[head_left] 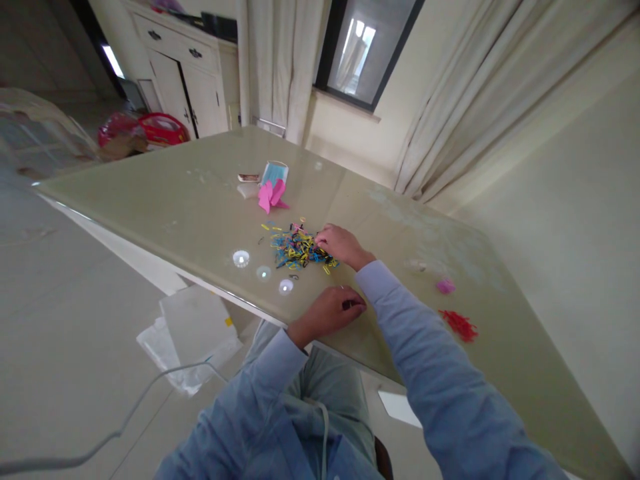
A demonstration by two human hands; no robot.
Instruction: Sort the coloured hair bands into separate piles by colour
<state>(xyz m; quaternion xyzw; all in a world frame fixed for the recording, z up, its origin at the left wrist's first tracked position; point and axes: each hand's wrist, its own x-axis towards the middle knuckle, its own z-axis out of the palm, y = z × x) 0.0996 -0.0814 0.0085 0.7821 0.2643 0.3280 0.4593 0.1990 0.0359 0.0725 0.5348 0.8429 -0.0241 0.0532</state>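
Note:
A loose heap of small yellow, blue, black and pink clips [297,250] lies on the glossy table [200,207]. At the heap's right side is my right hand [339,244], its fingertips pressed together down among the pieces; what they pinch is too small to name. My left hand [333,312] rests nearer the table's front edge, below the heap, with thumb and fingers curled together. Anything between those fingers is too small to make out. To the right, past my right forearm, sits a pile of red pieces [459,325], with a small pink bundle [445,286] just behind it.
Behind the heap are pink paper [272,196], a blue face mask [275,173] and a small reddish packet [249,178]. A clear item [416,266] lies right of my right hand. White sheets [197,330] and a cable [150,387] are below the front edge.

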